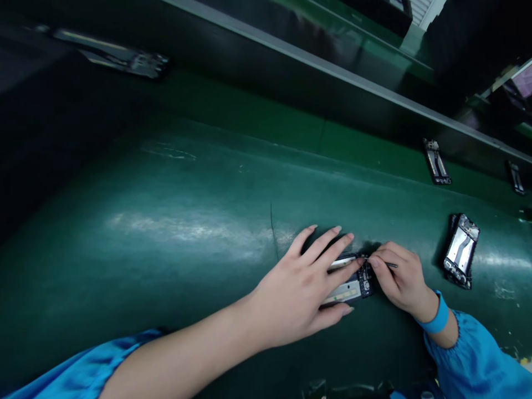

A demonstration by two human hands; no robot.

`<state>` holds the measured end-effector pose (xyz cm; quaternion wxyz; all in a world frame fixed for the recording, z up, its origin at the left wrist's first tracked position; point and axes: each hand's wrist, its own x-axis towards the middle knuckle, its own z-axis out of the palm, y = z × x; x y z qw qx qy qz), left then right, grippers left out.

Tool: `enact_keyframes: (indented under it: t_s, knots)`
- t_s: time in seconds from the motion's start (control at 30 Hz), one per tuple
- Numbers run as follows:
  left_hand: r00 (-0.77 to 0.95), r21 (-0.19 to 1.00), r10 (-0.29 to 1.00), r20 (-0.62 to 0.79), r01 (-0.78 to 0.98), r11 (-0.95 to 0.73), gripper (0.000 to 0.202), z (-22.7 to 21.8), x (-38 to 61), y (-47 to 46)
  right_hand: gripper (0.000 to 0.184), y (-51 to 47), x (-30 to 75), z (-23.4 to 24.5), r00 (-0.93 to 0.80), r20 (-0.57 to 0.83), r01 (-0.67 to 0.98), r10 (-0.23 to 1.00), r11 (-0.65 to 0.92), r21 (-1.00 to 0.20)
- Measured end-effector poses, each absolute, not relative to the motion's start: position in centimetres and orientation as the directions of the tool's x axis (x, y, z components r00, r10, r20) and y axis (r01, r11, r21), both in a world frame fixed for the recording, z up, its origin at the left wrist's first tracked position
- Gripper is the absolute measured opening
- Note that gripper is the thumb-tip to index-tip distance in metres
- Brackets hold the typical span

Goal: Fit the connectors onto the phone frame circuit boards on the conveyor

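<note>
Phone chassis (352, 281): flat on green belt (187, 233), pinned beneath left hand (301, 288) fingers. Right hand (401, 277) pinches thin tool (384, 264) at chassis's end. Risk: tool slipping, scratching components, judged likely if pressure eases.

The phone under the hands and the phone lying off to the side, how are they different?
The phone under the hands is pressed down by the left hand, while the right hand holds a thin tool at its end; the phone at the side lies untouched. The first is mostly covered by fingers and lies nearly crosswise; the second shows fully and lies more upright. Both are opened phones with bare insides, on the green belt.
</note>
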<state>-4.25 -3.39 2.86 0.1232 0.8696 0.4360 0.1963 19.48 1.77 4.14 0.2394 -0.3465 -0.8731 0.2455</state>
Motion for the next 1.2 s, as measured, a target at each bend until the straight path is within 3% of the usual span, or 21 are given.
enact_keyframes:
  t_s: [0.13,0.37,0.57,0.77,0.8,0.87,0.93,1.0,1.07,1.2]
  knots:
    - [0.54,0.391,0.812,0.221,0.714,-0.581,0.058,3.0,-4.2,-3.4,0.015,1.7,19.4,4.0,-0.649,0.277,0.51,0.709,0.675,-0.533]
    - [0.537,0.393,0.81,0.234,0.71,-0.585,0.058,3.0,-4.2,-3.4,0.018,1.5,19.5,4.0,-0.624,0.295,0.526,0.723,0.669,-0.525]
    - [0.523,0.406,0.816,0.247,0.708,-0.577,0.054,3.0,-4.3,-3.5,0.025,1.8,19.2,4.0,-0.553,0.215,0.51,0.805,0.531,-0.677]
    - [0.509,0.388,0.822,0.254,0.725,-0.569,0.052,3.0,-4.0,-3.6,0.035,2.2,19.1,4.2,-0.47,0.15,0.553,0.87,0.422,-0.718]
    - [0.513,0.384,0.819,0.256,0.724,-0.573,0.052,3.0,-4.1,-3.6,0.038,2.5,19.1,4.5,-0.44,0.088,0.574,0.894,0.355,-0.738]
    - [0.529,0.377,0.807,0.262,0.713,-0.591,0.052,3.0,-4.2,-3.4,0.044,3.4,19.1,5.3,-0.412,-0.179,0.639,0.893,0.144,-0.756]
    - [0.549,0.37,0.79,0.272,0.698,-0.613,0.051,2.9,-4.4,-3.3,0.046,4.3,18.8,6.1,-0.414,-0.521,0.724,0.747,-0.077,-0.686]
    - [0.564,0.365,0.775,0.285,0.684,-0.632,0.05,2.8,-4.6,-3.1,0.043,5.1,18.4,6.7,-0.403,-0.724,0.784,0.559,-0.197,-0.589]
    - [0.574,0.367,0.764,0.294,0.671,-0.645,0.048,2.7,-4.7,-3.0,0.04,5.6,18.0,6.9,-0.389,-0.785,0.798,0.482,-0.248,-0.549]
    - [0.588,0.392,0.758,0.284,0.65,-0.651,0.047,2.6,-4.7,-3.0,0.037,5.9,17.2,7.1,-0.383,-0.802,0.797,0.459,-0.275,-0.538]
